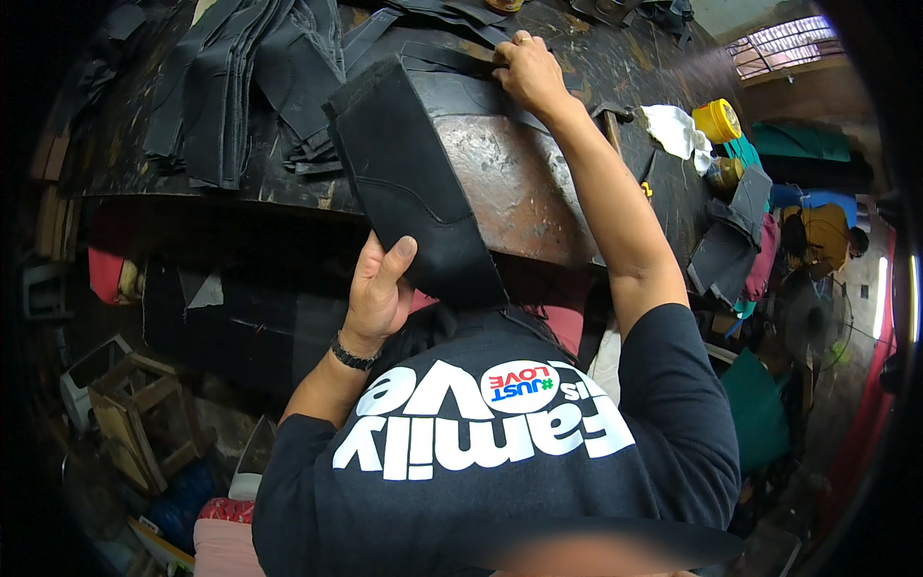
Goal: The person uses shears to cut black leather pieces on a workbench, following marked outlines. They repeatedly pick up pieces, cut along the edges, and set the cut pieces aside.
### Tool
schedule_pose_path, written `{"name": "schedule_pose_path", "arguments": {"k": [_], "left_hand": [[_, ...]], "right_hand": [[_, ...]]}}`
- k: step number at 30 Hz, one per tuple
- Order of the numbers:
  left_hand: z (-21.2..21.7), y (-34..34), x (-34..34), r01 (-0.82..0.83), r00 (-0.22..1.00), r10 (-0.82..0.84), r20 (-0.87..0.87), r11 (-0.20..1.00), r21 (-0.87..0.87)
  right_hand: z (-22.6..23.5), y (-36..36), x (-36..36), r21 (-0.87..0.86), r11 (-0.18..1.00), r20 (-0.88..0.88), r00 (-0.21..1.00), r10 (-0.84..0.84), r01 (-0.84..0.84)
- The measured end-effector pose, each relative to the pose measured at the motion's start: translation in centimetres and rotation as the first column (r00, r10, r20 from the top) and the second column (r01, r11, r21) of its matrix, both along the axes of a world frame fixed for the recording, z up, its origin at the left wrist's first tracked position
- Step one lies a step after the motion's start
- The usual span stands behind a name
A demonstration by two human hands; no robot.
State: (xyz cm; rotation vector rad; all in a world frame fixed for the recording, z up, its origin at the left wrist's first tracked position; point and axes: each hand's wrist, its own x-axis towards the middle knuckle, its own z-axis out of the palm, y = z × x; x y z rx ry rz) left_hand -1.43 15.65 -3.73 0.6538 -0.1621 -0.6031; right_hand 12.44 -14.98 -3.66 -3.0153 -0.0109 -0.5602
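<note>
My left hand (382, 288) grips the lower edge of a large black leather panel (409, 183), thumb on top. A curved stitched line crosses the panel, which is tilted up over the table's near edge. My right hand (532, 75) reaches across the table with fingers curled at the end of a narrow black leather piece (447, 60); its fingertips are partly hidden. Under that arm lies a worn stone slab (524, 183), with another flat black piece (471, 96) along its far edge.
Stacks of cut black pieces (207, 106) cover the table's left side. On the right are a hammer (612, 120), a white cloth (678, 132), a yellow tub (716, 121) and a small jar (724, 174). Black pieces (731, 236) hang at the right edge. A wooden stool (144, 413) stands lower left.
</note>
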Motion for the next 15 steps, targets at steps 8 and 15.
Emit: {"name": "schedule_pose_path", "arguments": {"k": [8, 15], "left_hand": [[2.0, -3.4, 1.6, 0.085, 0.988, -0.101, -0.119, 0.988, -0.131], [1.1, -8.1, 1.2, 0.217, 0.943, -0.254, -0.213, 0.959, -0.185]], "right_hand": [[3.8, -2.3, -9.5, 0.732, 0.675, -0.032, 0.985, 0.17, -0.092], [11.3, -4.1, -18.2, 0.967, 0.205, 0.105, 0.969, 0.224, -0.152]]}}
